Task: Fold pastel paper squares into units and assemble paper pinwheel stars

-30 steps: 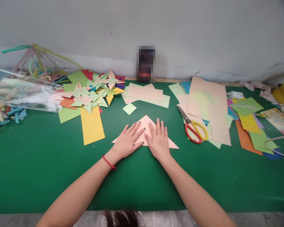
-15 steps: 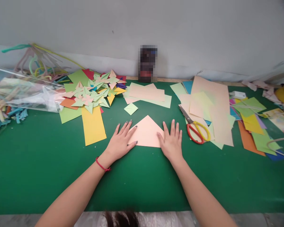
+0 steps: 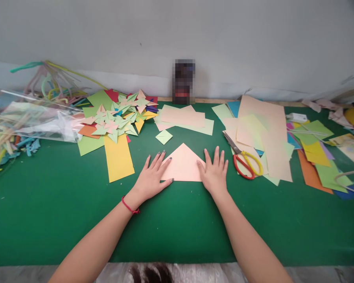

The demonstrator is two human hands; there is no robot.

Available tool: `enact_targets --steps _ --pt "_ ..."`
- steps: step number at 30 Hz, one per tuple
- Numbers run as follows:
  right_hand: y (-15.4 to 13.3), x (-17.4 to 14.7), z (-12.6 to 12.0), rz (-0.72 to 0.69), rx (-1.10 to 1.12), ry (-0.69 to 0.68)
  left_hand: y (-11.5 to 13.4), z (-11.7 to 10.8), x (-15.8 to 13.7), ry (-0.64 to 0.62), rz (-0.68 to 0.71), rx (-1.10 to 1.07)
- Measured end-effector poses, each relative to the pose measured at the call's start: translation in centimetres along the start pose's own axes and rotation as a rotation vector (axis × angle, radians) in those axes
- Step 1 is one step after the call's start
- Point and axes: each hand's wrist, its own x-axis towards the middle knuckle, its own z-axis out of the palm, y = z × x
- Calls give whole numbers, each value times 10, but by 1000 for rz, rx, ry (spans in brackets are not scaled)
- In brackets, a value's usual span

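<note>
A pale pink sheet of paper [image 3: 183,165], folded into a triangle with its point away from me, lies flat on the green table [image 3: 177,220]. My left hand [image 3: 152,173] rests spread over its left corner, the thumb along the folded near edge. Over the right corner lies my right hand [image 3: 215,171], its fingers also spread and pointing away. Both side corners of the paper are hidden under the hands. Just beyond the left fingertips sits a small folded light-green square [image 3: 164,137]. Scissors [image 3: 247,163] with one red and one yellow handle lie right of my right hand.
Folded paper stars [image 3: 115,122] are heaped at the back left, beside a yellow sheet [image 3: 119,159]. Clear plastic bags [image 3: 47,122] and pipe cleaners [image 3: 53,86] fill the far left. Paper strips [image 3: 183,116] lie behind; loose sheets [image 3: 275,137] spread at the right. A blurred dark upright object [image 3: 183,80] leans on the wall.
Both hands stay flat on the pink triangle. The right thumb sits slightly further onto the table's near side of the paper edge, and the view has shifted slightly.
</note>
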Motion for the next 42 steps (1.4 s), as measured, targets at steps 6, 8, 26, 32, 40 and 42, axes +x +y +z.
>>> enact_targets --steps 6,8,26,32,40,42 --pt "-1 2 1 3 0 -1 1 -2 -1 -6 0 -10" --pt "0 2 1 2 3 3 -1 -3 -1 -9 11 -18" --pt "-4 3 0 9 -23 29 23 -6 -20 -106 322 -36" --pt "-3 3 0 6 -13 23 22 -6 -20 -74 295 -42" --pt "-1 2 2 0 -3 22 28 -1 -29 -74 221 -12" --pt "-1 2 3 1 1 24 29 1 -30 -73 213 -11"
